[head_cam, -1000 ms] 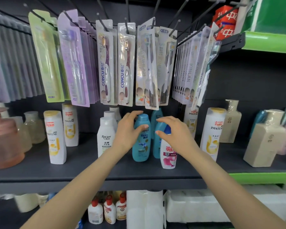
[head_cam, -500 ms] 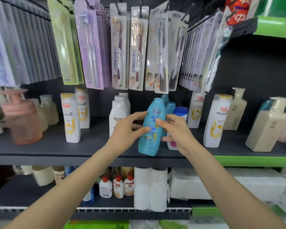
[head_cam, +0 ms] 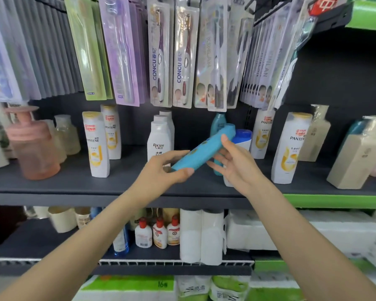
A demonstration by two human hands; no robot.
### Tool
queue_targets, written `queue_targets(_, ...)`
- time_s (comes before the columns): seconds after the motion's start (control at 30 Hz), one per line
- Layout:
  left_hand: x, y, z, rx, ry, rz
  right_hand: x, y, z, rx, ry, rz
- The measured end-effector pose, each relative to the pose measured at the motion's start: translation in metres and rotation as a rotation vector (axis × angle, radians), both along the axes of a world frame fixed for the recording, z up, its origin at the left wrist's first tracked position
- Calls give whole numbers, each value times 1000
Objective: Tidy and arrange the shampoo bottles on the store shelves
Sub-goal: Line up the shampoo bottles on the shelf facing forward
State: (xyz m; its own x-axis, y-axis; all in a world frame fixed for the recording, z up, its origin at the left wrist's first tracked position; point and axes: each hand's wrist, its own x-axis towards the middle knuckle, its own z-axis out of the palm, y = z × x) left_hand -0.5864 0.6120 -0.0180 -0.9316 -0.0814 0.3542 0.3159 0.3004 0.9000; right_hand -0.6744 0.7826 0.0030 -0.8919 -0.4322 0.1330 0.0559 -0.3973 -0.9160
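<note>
Blue shampoo bottle (head_cam: 204, 152) now tilted — left hand (head_cam: 161, 172) gripping, right hand (head_cam: 237, 166) touching

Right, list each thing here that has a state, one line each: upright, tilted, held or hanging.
Blue bottle: tilted, off the shelf, held.
Left hand: grips the blue bottle's base.
Right hand: fingers straight, touching the blue bottle's upper part.
Teal bottle: upright at the back.
Blue-capped white bottle: upright, behind the right hand.
Raclen bottle: upright, capped.
Pantene bottle: upright, capped.
Toothbrush packs: hanging.

Blue shampoo bottle (head_cam: 204, 152) tilted steeply, cap up-right, above the shelf (head_cam: 74, 183).
</note>
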Motion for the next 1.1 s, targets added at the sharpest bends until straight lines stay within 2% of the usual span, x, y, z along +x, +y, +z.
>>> queue_targets(0.1,5,2,-1,371,-166,-153,-1,2,-1,-79,-38,33)
queue_targets(0.17,5,2,-1,505,-248,-160,-2,2,-2,-56,-9,12)
queue_targets(0.27,3,-6,-2,622,-320,-199,-2,2,0,11,62,-36)
queue_targets(0.4,-2,-11,-1,663,-372,-239,-5,0,4,49,74,-79)
queue_targets(0.7,-12,-5,4,579,-275,-111,-9,-1,12,77,96,-170)
queue_targets(0.8,-14,-2,3,427,-185,-116,-10,-4,14,121,68,-146)
queue_targets(0.97,-16,4,3,-37,34,7,-10,-6,21,198,101,-143)
queue_targets(1.03,-19,6,6,-112,51,8,-12,-4,25,193,116,-129)
queue_targets(1.1,-24,9,12,-102,33,-10,-15,-1,27,183,153,-104)
